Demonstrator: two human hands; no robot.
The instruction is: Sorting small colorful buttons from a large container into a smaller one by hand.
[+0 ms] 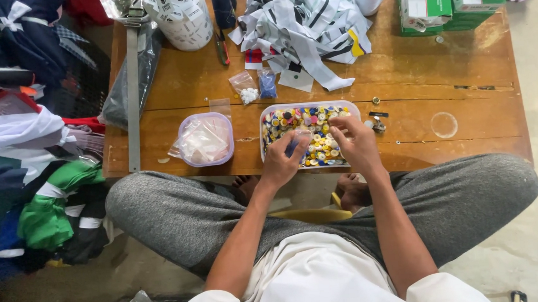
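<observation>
Resting at the near edge of the surface [454, 87], a tub of buttons [309, 135] is picked through; a small bag [295, 145] is pinched in the left hand [284, 159], and a button is pinched by the right hand [357, 143].

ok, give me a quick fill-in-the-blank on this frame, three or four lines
1. Both hands, left hand and right hand, are over a tray full of coloured ____.
2. The tray sits on a ____ table.
3. The lidded round container lies to the ____ of the tray.
4. The long metal ruler lies near the table's ____ edge.

Missing: buttons; wooden; left; left
</observation>
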